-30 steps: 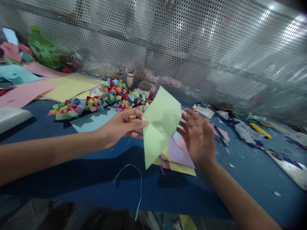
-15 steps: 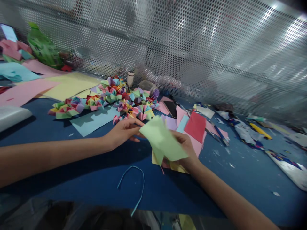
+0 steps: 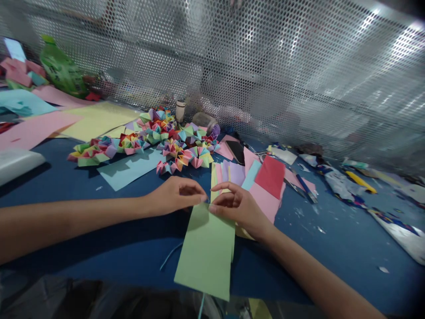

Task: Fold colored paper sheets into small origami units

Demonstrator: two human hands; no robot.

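A light green sheet of paper [image 3: 206, 250] hangs down toward the table's near edge, its top edge between my two hands. My left hand [image 3: 175, 192] is closed, thumb and forefinger pinching the sheet's upper left. At the upper right, my right hand [image 3: 241, 206] pinches the same sheet between thumb and fingers. Beneath and behind the right hand lie fanned paper strips in yellow, pink and purple [image 3: 236, 172], with a red sheet [image 3: 270, 176] on top of pink paper. A thin blue cord [image 3: 171, 257] is partly covered by the green sheet.
Folded multicoloured paper pieces [image 3: 186, 144] are heaped at the back middle, beside a blue sheet [image 3: 133, 168]. A blue cutter [image 3: 307, 188] and a yellow tool [image 3: 361, 181] lie to the right. A green bottle [image 3: 62, 68] stands back left. Perforated metal [image 3: 232, 57] closes off the rear.
The green paper, earlier raised and tilted in my right hand, now hangs lengthwise toward me. My left hand has moved right to grip its top edge, and the cord has become partly covered.
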